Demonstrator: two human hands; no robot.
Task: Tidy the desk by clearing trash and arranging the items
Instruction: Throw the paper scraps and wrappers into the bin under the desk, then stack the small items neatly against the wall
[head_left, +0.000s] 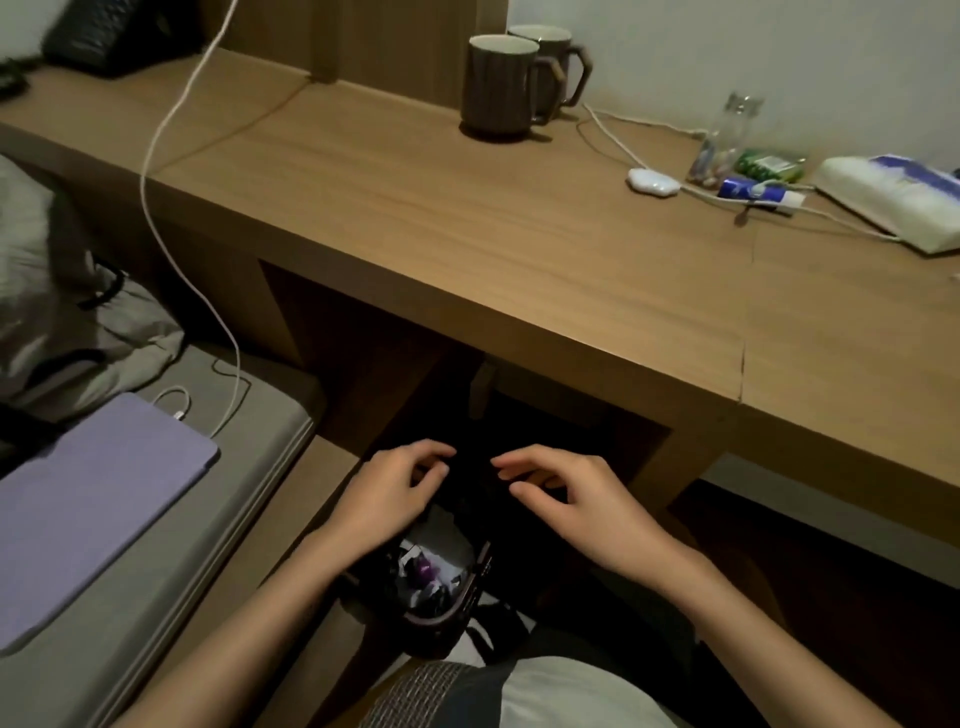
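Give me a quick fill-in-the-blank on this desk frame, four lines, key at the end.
1. ____ mugs stand at the back of the desk.
2. The tissue pack lies at the desk's far ____ end.
3. The white cable ends at a tablet whose cover is ____.
4. The left hand and right hand hover ____ the trash bin.

Missing words: Two; right; purple; above.

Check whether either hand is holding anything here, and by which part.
Cannot be told: left hand and right hand have fingers curled above the bin under the desk, but anything between them is lost in shadow.
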